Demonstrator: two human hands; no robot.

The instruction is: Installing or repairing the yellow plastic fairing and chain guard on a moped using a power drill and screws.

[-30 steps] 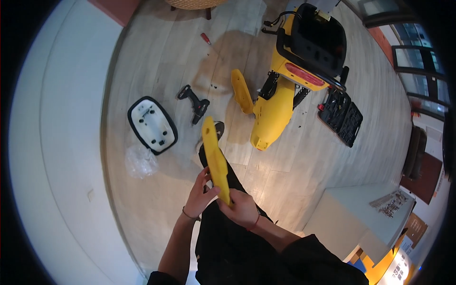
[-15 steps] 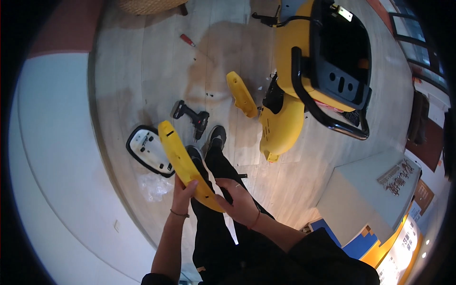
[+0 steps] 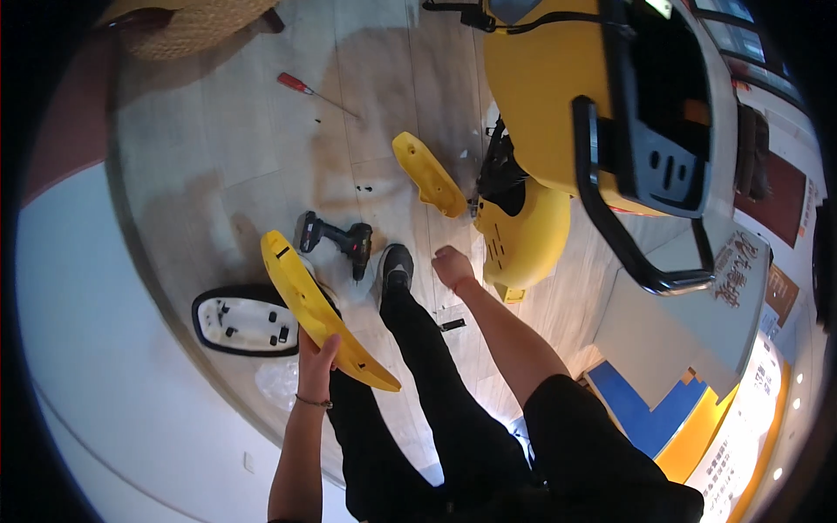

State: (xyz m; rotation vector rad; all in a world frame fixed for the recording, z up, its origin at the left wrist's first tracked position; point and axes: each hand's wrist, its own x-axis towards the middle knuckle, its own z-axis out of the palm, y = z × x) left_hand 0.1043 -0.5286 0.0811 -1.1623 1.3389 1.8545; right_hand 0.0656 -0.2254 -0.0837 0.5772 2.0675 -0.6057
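Observation:
My left hand (image 3: 316, 353) grips a long curved yellow plastic panel (image 3: 309, 301). My right hand (image 3: 452, 266) is extended toward the floor with curled fingers; whether anything is inside them is hidden. A second yellow panel (image 3: 417, 163) lies ahead, beside a yellow machine part (image 3: 523, 240) with vents. A large yellow machine (image 3: 532, 87) with black tubular bars fills the upper right. A black cordless drill (image 3: 344, 237) lies near my shoe. An oval black-rimmed white part (image 3: 235, 322) with small dark fittings lies at left.
A red-handled screwdriver (image 3: 293, 82) and scattered small bits lie on the floor. A woven seat (image 3: 183, 26) is at top left, a white low wall (image 3: 105, 331) along the left, a pale counter (image 3: 663, 322) at right. Clear plastic wrapping (image 3: 275, 383) lies by my left leg.
My right hand has let go of the held panel and moved forward and up. My left hand has shifted the panel leftward, tilting it. The view has moved closer to the machine.

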